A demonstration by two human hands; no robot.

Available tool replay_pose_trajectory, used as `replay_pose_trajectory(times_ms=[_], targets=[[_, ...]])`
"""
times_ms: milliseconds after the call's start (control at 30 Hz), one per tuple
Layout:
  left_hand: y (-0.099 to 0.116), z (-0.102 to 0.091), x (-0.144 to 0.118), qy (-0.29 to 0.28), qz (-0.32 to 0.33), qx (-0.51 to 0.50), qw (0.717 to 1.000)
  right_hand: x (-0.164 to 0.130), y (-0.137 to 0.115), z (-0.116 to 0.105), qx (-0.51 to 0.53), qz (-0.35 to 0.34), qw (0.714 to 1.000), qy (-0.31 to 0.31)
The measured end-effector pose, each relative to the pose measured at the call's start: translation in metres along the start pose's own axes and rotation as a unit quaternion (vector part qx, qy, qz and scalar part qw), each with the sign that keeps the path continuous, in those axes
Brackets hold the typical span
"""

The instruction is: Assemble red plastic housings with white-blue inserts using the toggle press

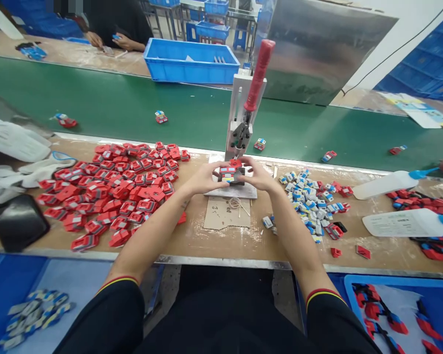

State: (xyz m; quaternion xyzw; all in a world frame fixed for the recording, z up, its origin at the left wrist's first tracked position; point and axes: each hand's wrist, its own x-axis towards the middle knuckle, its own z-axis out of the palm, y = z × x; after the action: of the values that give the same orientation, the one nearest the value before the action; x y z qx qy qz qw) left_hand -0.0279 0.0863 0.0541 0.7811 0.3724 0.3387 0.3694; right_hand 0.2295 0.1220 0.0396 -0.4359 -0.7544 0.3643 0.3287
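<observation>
Between the fingertips of my left hand (205, 179) and my right hand (259, 175) is a small red toy car (228, 171) with white, blue and yellow patches. Both hands are closed on it from the sides, just under the head of a metal hand press (239, 132). The press's long red handle (259, 73) points upward, tilted slightly right. Fingers partly cover the black block under the car. Below, the metal base plate (249, 191) rests on the bench, and a torn piece of cardboard (219, 219) with a small ring of string lies in front.
Red toy car bodies (114, 182) lie heaped on the left; white and blue toy parts (306, 196) are piled on the right. Two bottles, one of them a white squeeze bottle (386, 185), lie further right. Beyond runs a green belt (199, 108) with toy cars. Across it, a person's hands hold small parts.
</observation>
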Motion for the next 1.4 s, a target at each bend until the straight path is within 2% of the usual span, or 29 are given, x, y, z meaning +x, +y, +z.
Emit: replay_pose_trajectory(times_ms=[100, 167, 267, 333, 400, 467, 533, 600, 700, 800, 867, 933, 1000, 1067, 1100, 1167, 1267, 1400], targets=[[-0.002, 0.001, 0.001, 0.002, 0.009, -0.017, 1.0, 0.016, 0.011, 0.027, 0.069, 0.003, 0.997, 0.017], [-0.004, 0.002, 0.0, 0.011, 0.013, -0.039, 0.999, 0.017, 0.018, 0.025, 0.11, 0.005, 0.993, 0.047], [-0.008, 0.003, -0.008, 0.054, 0.005, -0.117, 0.992, 0.008, 0.036, -0.008, 0.124, 0.024, 0.987, 0.103], [-0.01, 0.005, -0.015, 0.097, -0.014, -0.204, 0.974, 0.009, 0.05, -0.042, 0.024, 0.074, 0.987, 0.143], [-0.01, 0.009, -0.022, 0.141, -0.043, -0.297, 0.944, 0.022, 0.062, -0.072, -0.099, 0.119, 0.975, 0.159], [-0.009, 0.014, -0.028, 0.174, -0.079, -0.371, 0.909, 0.045, 0.067, -0.089, -0.162, 0.131, 0.966, 0.153], [-0.007, 0.02, -0.031, 0.185, -0.109, -0.414, 0.885, 0.071, 0.068, -0.09, -0.19, 0.128, 0.965, 0.129], [-0.007, 0.025, -0.03, 0.188, -0.121, -0.426, 0.877, 0.092, 0.066, -0.08, -0.214, 0.123, 0.964, 0.096], [-0.014, 0.029, -0.024, 0.197, -0.114, -0.404, 0.886, 0.105, 0.062, -0.062, -0.235, 0.115, 0.963, 0.059], [-0.025, 0.028, -0.013, 0.198, -0.105, -0.358, 0.906, 0.103, 0.057, -0.063, -0.245, 0.103, 0.962, 0.061], [-0.031, 0.026, -0.004, 0.183, -0.106, -0.313, 0.926, 0.1, 0.049, -0.074, -0.25, 0.093, 0.96, 0.08], [-0.035, 0.025, 0.006, 0.167, -0.106, -0.241, 0.95, 0.096, 0.034, -0.087, -0.229, 0.06, 0.963, 0.13], [-0.035, 0.027, 0.015, 0.155, -0.101, -0.161, 0.969, 0.089, 0.012, -0.096, -0.155, -0.031, 0.963, 0.219], [-0.033, 0.031, 0.023, 0.136, -0.093, -0.109, 0.98, 0.079, -0.016, -0.098, -0.066, -0.151, 0.941, 0.296], [-0.032, 0.034, 0.027, 0.125, -0.088, -0.095, 0.984, 0.073, -0.031, -0.096, -0.045, -0.2, 0.929, 0.307], [-0.031, 0.04, 0.033, 0.11, -0.076, -0.073, 0.988, 0.067, -0.061, -0.087, -0.065, -0.257, 0.922, 0.28], [-0.033, 0.048, 0.042, 0.107, -0.066, -0.039, 0.991, 0.07, -0.096, -0.072, -0.121, -0.299, 0.924, 0.204], [-0.037, 0.05, 0.046, 0.108, -0.063, -0.027, 0.992, 0.076, -0.116, -0.059, -0.132, -0.328, 0.923, 0.152]])
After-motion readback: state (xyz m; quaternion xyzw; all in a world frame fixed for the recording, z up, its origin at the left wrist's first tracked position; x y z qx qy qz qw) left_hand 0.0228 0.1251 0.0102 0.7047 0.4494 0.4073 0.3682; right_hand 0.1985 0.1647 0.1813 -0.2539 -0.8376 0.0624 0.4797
